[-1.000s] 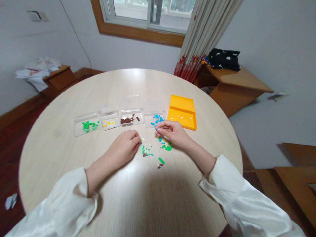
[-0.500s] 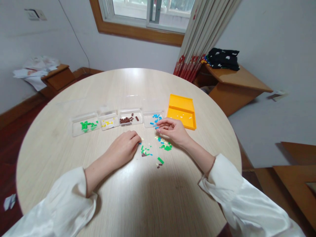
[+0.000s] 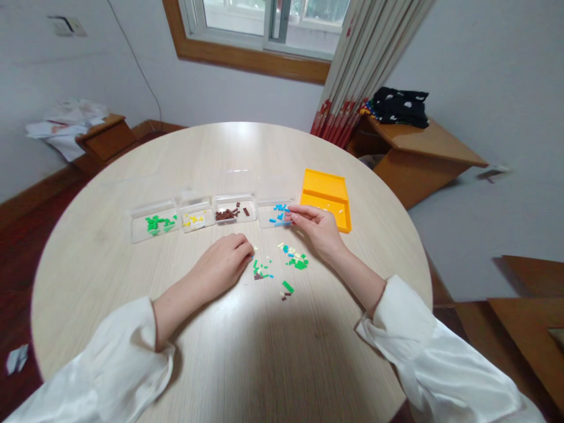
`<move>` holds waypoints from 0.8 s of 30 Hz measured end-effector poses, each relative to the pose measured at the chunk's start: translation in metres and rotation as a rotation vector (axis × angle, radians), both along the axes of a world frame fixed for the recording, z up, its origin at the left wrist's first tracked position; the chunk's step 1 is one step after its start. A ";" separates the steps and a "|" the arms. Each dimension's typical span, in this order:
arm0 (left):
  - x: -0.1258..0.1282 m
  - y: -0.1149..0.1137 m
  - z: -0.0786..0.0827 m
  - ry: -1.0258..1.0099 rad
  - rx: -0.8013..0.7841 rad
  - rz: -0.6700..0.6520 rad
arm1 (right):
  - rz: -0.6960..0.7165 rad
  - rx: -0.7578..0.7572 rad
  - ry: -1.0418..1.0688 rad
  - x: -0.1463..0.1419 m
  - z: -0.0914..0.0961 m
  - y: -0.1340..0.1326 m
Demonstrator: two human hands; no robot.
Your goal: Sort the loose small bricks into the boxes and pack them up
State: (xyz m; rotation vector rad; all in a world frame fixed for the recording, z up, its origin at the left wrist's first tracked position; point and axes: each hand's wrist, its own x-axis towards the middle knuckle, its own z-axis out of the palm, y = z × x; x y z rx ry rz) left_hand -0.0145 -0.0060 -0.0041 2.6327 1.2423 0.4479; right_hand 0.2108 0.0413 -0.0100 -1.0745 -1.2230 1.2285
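The right hand (image 3: 321, 232) hovers by blue pieces (image 3: 280, 216) in a clear tray (image 3: 264, 217), the left hand (image 3: 225, 261) lies curled on the table (image 3: 229, 358), each grip's state unclear.

Small blue pieces (image 3: 280, 217) — loosely scattered — lie inside a shallow clear tray (image 3: 265, 213).

Nothing legible here as far as I can tell, folks. Papers (image 3: 66, 128) on the left are too small and blurry to make out any print. No wording I can read on the clear boxes (image 3: 139, 229) or the yellow case (image 3: 325, 183). Black cloth (image 3: 393, 113) just has white blotches, can't tell what they are. Wall switch (image 3: 60, 27) is too tiny for markings.
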 end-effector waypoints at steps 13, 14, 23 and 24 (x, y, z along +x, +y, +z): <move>-0.001 -0.002 0.005 -0.258 0.072 0.037 | 0.024 -0.011 -0.011 0.001 0.001 -0.001; -0.001 -0.002 0.005 -0.283 0.093 0.040 | 0.027 -0.006 -0.025 0.001 0.002 -0.001; 0.001 -0.008 0.015 -0.372 0.125 0.111 | 0.292 0.159 -0.356 -0.030 0.009 -0.034; 0.001 -0.008 0.015 -0.375 0.127 0.116 | 0.320 0.182 -0.391 -0.033 0.009 -0.037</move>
